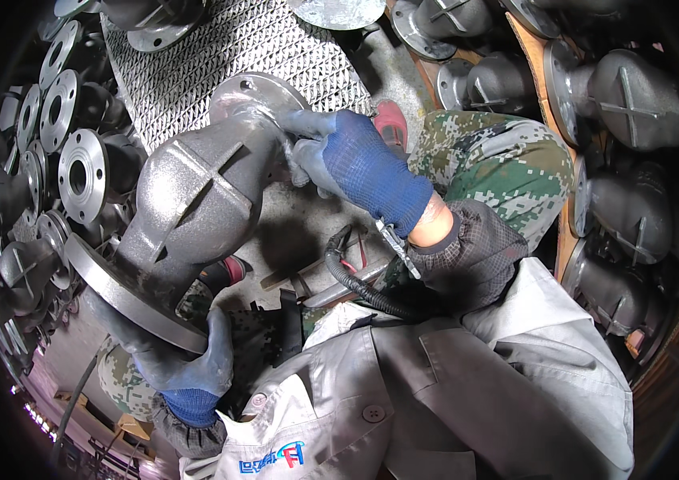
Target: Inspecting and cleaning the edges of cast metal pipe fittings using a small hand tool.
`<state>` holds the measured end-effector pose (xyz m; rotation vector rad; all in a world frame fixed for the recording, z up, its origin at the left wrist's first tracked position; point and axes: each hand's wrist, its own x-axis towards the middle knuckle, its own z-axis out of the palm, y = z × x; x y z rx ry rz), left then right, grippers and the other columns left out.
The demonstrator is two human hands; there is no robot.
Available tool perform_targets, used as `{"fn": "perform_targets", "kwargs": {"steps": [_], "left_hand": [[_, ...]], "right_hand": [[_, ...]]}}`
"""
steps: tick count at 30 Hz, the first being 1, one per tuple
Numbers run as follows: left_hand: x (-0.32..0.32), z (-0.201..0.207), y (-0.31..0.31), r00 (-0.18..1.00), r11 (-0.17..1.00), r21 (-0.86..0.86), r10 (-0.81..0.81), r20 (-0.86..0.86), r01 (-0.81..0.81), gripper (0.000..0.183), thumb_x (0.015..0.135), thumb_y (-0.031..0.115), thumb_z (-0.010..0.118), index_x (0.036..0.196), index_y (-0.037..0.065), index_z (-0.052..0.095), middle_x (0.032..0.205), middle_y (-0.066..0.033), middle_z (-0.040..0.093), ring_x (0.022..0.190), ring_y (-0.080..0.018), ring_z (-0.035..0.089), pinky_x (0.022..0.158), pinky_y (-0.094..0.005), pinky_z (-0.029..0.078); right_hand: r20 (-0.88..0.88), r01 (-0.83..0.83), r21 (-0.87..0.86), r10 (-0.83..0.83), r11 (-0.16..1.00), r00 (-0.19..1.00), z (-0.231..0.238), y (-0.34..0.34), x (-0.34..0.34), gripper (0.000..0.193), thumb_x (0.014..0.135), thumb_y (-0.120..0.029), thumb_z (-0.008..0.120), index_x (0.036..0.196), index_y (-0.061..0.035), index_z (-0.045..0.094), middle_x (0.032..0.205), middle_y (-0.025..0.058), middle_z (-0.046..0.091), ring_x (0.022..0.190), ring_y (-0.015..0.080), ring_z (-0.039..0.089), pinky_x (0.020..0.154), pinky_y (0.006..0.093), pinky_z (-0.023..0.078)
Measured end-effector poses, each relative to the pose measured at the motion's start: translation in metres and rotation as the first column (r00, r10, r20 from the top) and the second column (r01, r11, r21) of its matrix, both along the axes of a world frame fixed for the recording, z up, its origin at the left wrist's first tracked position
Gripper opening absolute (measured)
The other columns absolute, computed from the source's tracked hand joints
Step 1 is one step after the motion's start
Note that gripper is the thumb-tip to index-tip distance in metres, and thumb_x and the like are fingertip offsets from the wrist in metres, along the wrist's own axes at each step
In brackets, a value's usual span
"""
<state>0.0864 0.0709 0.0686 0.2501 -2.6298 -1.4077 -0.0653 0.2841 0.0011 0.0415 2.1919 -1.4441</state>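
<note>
A large grey cast-metal valve body (pixel 191 192) lies slantwise in front of me, with a raised cross rib on its bulging side. My left hand (pixel 179 360), in a grey-coated blue glove, is closed round the rim of its lower flange (pixel 127 296), thumb on the near side. At the far end, my right hand (pixel 347 152) reaches in from the right. Its gloved fingers are bent against the neck just under the upper flange (pixel 255 90). Part of those fingertips is hidden behind the casting.
Similar flanged castings (pixel 83 176) crowd the left side. More castings (pixel 631 104) stand at the right among wooden boards (pixel 535 72). A textured metal plate (pixel 195 60) lies at the far side. A black hose (pixel 347 276) curves near my lap.
</note>
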Motion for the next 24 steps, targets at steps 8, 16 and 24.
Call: {"fn": "perform_targets", "kwargs": {"steps": [8,16,24], "left_hand": [[-0.003,-0.002,-0.002,0.999,0.998,0.059,-0.021,-0.048,0.024,0.109,0.068,-0.009,0.062,0.148,0.01,-0.01,0.148,-0.0195,0.016,0.129,-0.0306,0.034,0.103,-0.0431,0.033],[-0.006,-0.002,0.002,0.997,0.996,0.086,-0.011,-0.082,0.018,0.109,0.066,-0.011,0.058,0.148,0.009,-0.01,0.147,-0.0195,0.02,0.126,-0.0284,0.038,0.102,-0.0411,0.033],[-0.007,0.005,0.002,0.999,0.999,0.031,0.018,0.04,-0.019,0.112,0.066,-0.011,0.058,0.147,0.012,-0.015,0.144,-0.0173,0.027,0.125,-0.0269,0.04,0.104,-0.0404,0.032]], "right_hand": [[0.04,-0.027,-0.019,0.028,0.999,0.999,-0.002,0.0,-0.002,0.033,0.076,-0.008,0.051,0.106,-0.0037,0.066,0.083,0.0223,0.066,0.074,0.0306,0.067,0.071,0.0345,0.053],[0.088,0.107,-0.183,-0.092,0.977,0.992,0.005,0.006,0.02,0.037,0.083,-0.002,0.051,0.119,-0.0024,0.06,0.093,0.0118,0.069,0.077,0.0118,0.062,0.072,0.0248,0.05],[-0.035,0.097,-0.202,-0.106,0.974,0.994,-0.019,0.009,0.032,0.041,0.088,-0.004,0.047,0.128,-0.0054,0.054,0.075,0.002,0.063,0.058,0.0059,0.053,0.054,0.0215,0.044]]}}
